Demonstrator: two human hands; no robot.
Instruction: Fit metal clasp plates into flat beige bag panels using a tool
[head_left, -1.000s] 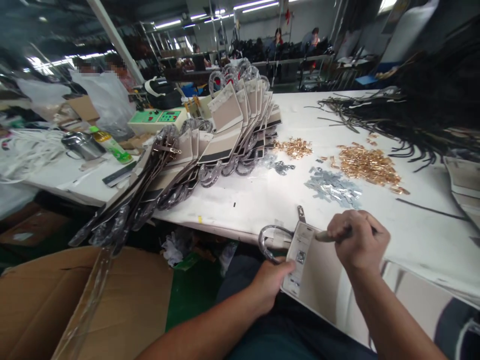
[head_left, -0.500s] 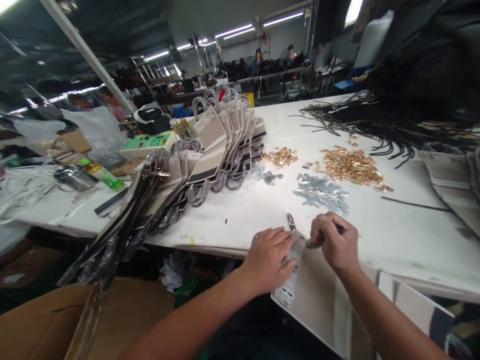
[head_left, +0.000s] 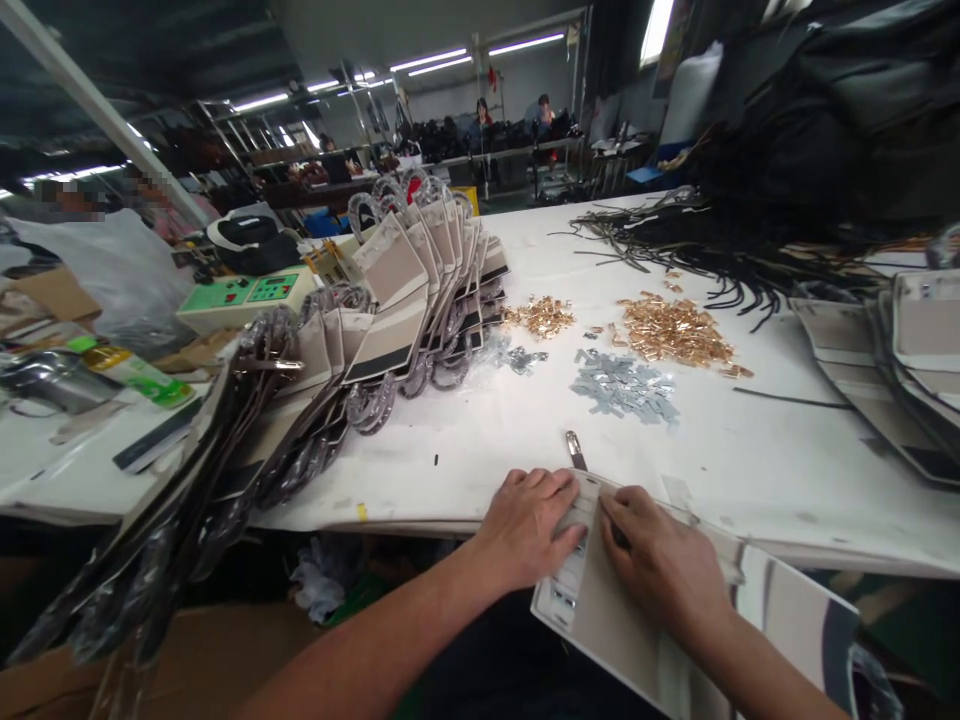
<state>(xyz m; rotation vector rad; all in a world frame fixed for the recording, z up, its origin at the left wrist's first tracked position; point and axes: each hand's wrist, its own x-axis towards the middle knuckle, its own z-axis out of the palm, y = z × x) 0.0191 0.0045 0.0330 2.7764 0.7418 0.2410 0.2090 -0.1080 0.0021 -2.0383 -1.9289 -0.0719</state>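
Note:
A beige panel (head_left: 622, 630) lies at the table's front edge, its pale end strip holding small metal pieces. My left hand (head_left: 529, 525) rests on that strip, fingers spread and thumb apart, pressing it down. Just to its right, my right hand (head_left: 652, 550) is closed on the panel, fingers bent around something dark that I cannot make out. A strap end with a shiny metal tip (head_left: 574, 448) sticks out beyond the panel's far edge. Past the hands lie grey metal clips (head_left: 622, 385) and gold-coloured clips (head_left: 675, 330), in piles on the white table (head_left: 465, 450).
Stacked beige panels with wrapped handles (head_left: 397, 270) fill the left. More panels (head_left: 847, 360) and black cords (head_left: 675, 235) are at the right. A green control box (head_left: 247, 295), a bottle (head_left: 142, 375) and a metal jug (head_left: 56, 380) stand far left. People sit behind.
My right hand has lowered onto the panel, its fingers nearer the pale strip. My left hand stays on the strip. The camera view has turned a little to the right.

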